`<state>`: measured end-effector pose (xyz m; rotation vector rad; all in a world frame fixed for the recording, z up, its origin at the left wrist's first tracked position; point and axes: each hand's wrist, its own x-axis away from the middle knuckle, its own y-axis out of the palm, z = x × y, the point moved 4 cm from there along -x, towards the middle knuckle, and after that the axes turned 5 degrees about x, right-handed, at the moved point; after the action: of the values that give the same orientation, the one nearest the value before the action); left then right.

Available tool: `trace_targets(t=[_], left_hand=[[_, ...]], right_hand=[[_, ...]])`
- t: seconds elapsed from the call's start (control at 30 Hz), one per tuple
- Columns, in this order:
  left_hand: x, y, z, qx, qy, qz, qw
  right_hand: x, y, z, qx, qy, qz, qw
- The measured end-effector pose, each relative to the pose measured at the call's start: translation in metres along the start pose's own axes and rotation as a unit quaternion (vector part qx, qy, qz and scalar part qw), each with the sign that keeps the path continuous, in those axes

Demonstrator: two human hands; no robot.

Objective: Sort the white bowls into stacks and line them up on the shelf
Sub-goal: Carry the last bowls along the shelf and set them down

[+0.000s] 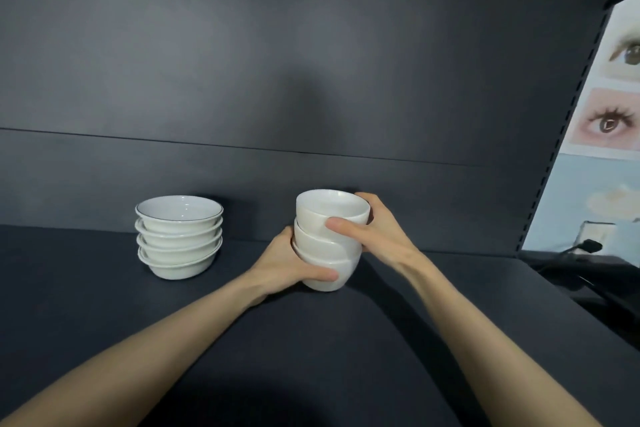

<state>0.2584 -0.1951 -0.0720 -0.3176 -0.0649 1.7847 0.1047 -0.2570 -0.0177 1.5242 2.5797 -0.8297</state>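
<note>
A stack of three deep white bowls (329, 246) stands on the dark shelf (104, 305), right of centre. My left hand (287, 262) grips the bottom bowl from the left, thumb across its front. My right hand (372, 227) grips the top bowls from the right, thumb over the front. To the left stands a separate stack of several shallower white bowls with dark rims (179, 236), untouched and a hand's width away.
The shelf's dark back panel (311, 80) rises close behind both stacks. A slotted upright (554, 156) ends the shelf on the right. Beyond it hang pictures of eyes (609, 121), with dark cables (585, 248) below.
</note>
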Motion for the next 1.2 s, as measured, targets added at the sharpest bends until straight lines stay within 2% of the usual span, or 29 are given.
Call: trace_targets(t=[0.23, 0.43, 0.63, 0.97, 1.2], left_hand=[[0.037, -0.041, 0.058, 0.000, 0.044, 0.090, 0.995], [0.103, -0.111, 0.087, -0.013, 0.046, 0.178, 0.983], [0.198, -0.208, 0.088, -0.030, 0.044, 0.244, 0.968], [0.374, -0.412, 0.051, -0.086, -0.018, 0.335, 0.938], [0.417, -0.534, 0.030, -0.085, -0.024, 0.368, 0.926]], right_hand=[[-0.001, 0.003, -0.085, 0.013, -0.096, -0.020, 0.995], [0.006, 0.063, -0.157, 0.005, -0.155, -0.073, 0.985], [0.030, 0.176, -0.221, -0.032, -0.190, -0.144, 0.971], [0.094, 0.420, -0.321, -0.119, -0.195, -0.249, 0.941], [0.082, 0.543, -0.385, -0.114, -0.192, -0.265, 0.938]])
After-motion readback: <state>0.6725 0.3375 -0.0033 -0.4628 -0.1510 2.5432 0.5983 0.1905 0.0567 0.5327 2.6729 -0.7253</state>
